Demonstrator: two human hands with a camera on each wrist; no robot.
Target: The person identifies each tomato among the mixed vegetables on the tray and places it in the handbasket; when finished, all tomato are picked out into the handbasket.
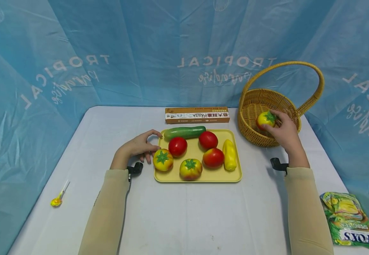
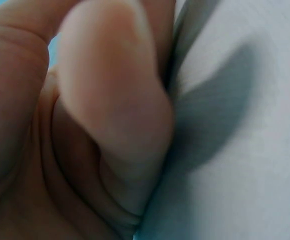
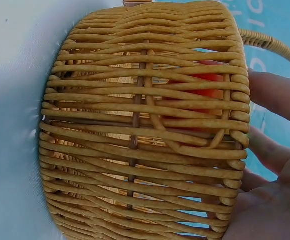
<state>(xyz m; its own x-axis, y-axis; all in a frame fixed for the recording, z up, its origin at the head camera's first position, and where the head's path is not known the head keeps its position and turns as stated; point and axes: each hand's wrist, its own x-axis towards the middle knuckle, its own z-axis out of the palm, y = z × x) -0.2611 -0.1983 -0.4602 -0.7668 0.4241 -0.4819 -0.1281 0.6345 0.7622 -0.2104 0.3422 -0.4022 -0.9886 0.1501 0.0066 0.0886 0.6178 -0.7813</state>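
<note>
In the head view my right hand (image 1: 285, 132) reaches over the wicker basket (image 1: 257, 138) and holds a yellow-and-red tomato (image 1: 265, 119) with a green star-shaped top, inside the rim. The right wrist view shows the basket's woven side (image 3: 145, 120), with red showing through the gaps and my right hand (image 3: 279, 165) at the rim. My left hand (image 1: 138, 145) rests at the left edge of the yellow tray (image 1: 184, 179), fingers loosely bent, beside another yellow-and-red tomato (image 1: 163, 160). In the left wrist view the left hand (image 2: 110, 100) fills much of the picture, near the white tabletop.
The tray also bears a cucumber (image 1: 184, 132), red tomatoes (image 1: 177, 146), a yellow-and-red tomato (image 1: 191, 169) and a long yellow pepper-like vegetable (image 1: 229, 155). Behind it lies a pasta box (image 1: 197, 115). A lollipop (image 1: 57, 200) lies left; a green candy bag (image 1: 350, 221) lies right.
</note>
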